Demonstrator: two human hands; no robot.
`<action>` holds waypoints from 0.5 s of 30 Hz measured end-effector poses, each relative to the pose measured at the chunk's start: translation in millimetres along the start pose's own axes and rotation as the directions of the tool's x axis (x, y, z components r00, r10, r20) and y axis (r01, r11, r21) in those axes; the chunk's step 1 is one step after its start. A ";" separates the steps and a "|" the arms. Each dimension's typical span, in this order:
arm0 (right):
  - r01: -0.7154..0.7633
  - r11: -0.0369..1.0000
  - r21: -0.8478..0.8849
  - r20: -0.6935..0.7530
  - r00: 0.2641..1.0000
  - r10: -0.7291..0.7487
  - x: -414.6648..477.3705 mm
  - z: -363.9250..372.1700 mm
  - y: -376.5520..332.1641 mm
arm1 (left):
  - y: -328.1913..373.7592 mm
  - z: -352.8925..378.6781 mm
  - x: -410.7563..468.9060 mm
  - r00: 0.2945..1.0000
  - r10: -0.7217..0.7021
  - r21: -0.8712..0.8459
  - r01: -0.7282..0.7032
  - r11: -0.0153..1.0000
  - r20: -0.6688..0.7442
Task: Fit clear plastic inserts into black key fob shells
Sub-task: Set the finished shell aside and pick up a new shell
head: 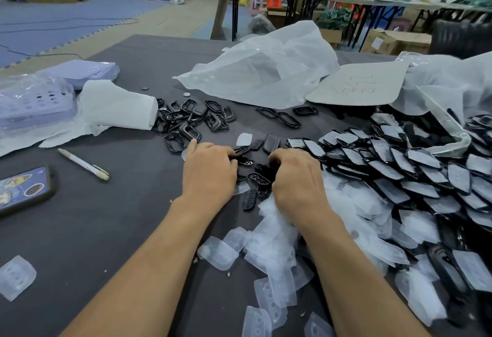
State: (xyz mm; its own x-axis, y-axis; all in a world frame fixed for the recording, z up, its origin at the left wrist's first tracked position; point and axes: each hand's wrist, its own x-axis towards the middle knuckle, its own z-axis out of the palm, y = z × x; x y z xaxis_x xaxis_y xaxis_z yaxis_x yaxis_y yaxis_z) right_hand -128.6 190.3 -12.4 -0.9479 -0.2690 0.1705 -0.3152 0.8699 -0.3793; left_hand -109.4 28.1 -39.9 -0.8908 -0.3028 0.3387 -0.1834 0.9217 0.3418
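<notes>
My left hand (209,170) and my right hand (295,176) lie knuckles-up at the table's middle, fingers curled down over a small cluster of black key fob shells (259,176). My left fingers grip a black shell piece (243,159) at their tips. What my right fingers hold is hidden under the hand. Clear plastic inserts (271,243) lie heaped under and in front of my right wrist. Rows of black shells with inserts fitted (399,171) spread out to the right.
Black frame rings (186,120) lie piled behind my left hand beside a white foam wrap (119,104). A pen (83,164) and a phone (24,190) lie left. Crumpled plastic bags (266,64) and a cardboard sheet (359,83) sit at the back.
</notes>
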 end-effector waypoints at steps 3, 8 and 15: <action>-0.071 0.991 0.116 -0.050 0.996 0.077 -3.0 -1.0 -0.9 | 4.0 -3.0 -6.1 0.993 -0.024 -0.002 0.024 1.000 -0.114; -0.068 0.956 0.287 -0.135 0.985 0.111 -4.3 1.6 6.1 | 7.0 -24.8 -24.3 0.924 -0.200 -0.352 0.078 0.933 -0.326; 0.062 0.772 0.632 -0.266 0.953 0.142 -7.8 -2.9 2.7 | 20.2 -36.7 -64.0 0.918 -0.396 -0.788 0.217 0.576 -0.037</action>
State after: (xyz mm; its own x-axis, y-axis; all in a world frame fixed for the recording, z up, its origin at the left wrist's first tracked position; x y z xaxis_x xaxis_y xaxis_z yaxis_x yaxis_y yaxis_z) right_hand -122.0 195.9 -12.1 -0.9361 -0.0234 0.3510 -0.3313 0.3940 -0.8573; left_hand -40.8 57.3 -22.6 -0.7292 -0.6519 0.2082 0.0290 0.2746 0.9611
